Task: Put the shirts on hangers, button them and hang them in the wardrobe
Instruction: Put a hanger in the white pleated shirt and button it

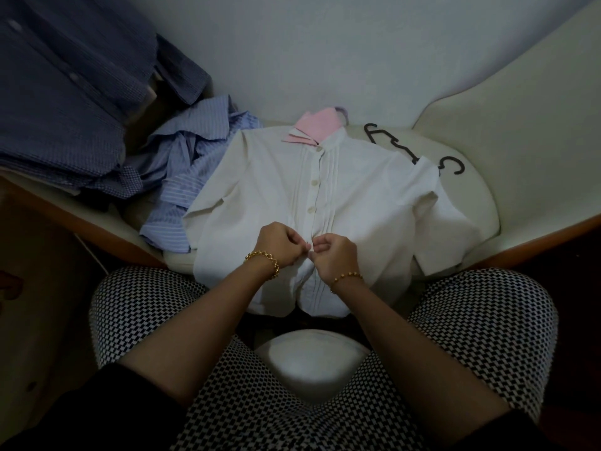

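Both hands pinch the placket of the white shirt (341, 203): left hand (279, 242) and right hand (333, 255) meet below the fastened buttons (313, 196).

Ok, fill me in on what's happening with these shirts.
A seated person is buttoning a white shirt laid flat on a cream cushion in front of their knees. The left hand and right hand both pinch its front placket, below upper buttons that look fastened; the hem still gapes. A crumpled heap of blue striped shirts lies to the left, black hangers lie beyond the shirt on the right, and dark blue shirts hang at upper left.
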